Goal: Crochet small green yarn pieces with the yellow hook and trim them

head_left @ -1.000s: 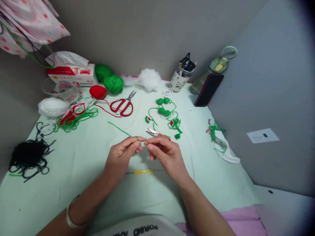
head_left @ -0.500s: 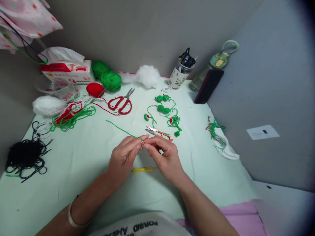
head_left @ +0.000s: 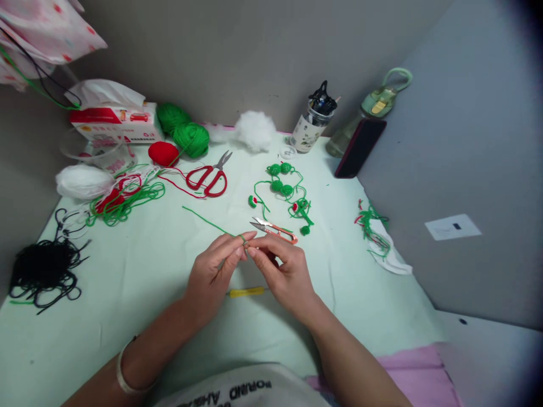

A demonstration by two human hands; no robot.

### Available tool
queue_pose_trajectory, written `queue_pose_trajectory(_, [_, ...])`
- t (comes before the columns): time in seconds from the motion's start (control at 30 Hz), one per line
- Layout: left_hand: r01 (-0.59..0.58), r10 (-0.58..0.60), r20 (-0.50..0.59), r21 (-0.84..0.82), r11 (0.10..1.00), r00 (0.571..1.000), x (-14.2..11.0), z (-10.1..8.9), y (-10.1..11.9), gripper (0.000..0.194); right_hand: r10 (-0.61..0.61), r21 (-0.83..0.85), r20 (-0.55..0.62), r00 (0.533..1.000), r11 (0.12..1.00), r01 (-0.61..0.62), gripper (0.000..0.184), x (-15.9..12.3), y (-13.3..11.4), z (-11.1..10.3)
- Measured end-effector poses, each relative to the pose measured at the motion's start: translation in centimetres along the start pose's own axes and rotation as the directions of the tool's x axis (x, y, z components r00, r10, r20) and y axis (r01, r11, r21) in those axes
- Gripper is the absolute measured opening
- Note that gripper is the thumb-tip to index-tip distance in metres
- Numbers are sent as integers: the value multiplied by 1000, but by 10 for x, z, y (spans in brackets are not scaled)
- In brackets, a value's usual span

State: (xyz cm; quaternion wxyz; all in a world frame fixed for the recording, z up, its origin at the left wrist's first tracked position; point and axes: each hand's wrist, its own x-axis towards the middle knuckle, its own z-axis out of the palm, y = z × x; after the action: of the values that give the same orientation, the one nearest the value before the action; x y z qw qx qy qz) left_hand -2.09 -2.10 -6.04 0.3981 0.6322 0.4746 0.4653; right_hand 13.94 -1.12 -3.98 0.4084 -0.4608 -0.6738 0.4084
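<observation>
1. Facing you is a pale green tabletop (head_left: 156, 271), running back to a grey wall (head_left: 195, 62), with a second grey panel (head_left: 479, 169) on your right.
2. Along the back stand a tissue box (head_left: 114, 127), green yarn balls (head_left: 195, 140), white stuffing (head_left: 255, 131), a jar of pens (head_left: 307, 135) and a phone (head_left: 361, 148) leaning on a bottle (head_left: 379, 107).
3. At your left lie a white yarn ball (head_left: 83, 182) and a black yarn heap (head_left: 44, 271); red scissors (head_left: 207, 181) lie nearer the middle, left of some green knitted pieces (head_left: 282, 186).
4. Small snips (head_left: 278, 230) rest just beyond your right hand (head_left: 288, 274); a yellow handle (head_left: 246, 292) lies on your side of the fingertips.
5. Your left hand (head_left: 214, 274) has thumb and forefinger closed together on the green yarn (head_left: 207, 220), which loops over that forefinger and trails forward.
6. Your right thumb and forefinger pinch the same yarn, touching the left fingertips; the exact bit between them is too small to make out.
</observation>
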Motion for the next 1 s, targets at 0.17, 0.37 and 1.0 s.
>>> queue_pose_trajectory(0.17, [23, -23, -7, 12, 1000, 1000, -2, 2, 1, 29, -33, -60, -14, 999, 998, 32, 16, -2, 1, 2])
queue_pose_trajectory(0.37, [2, -1, -27, 50, 999, 1000, -3, 3, 2, 29, -18, -86, -24, 1000, 996, 15, 17, -2, 1, 3])
queue_pose_trajectory(1.0, [-36, 40, -29, 125, 992, 999, -4, 3, -1, 29, 28, -40, -30, 999, 999, -30, 19, -1, 0, 4])
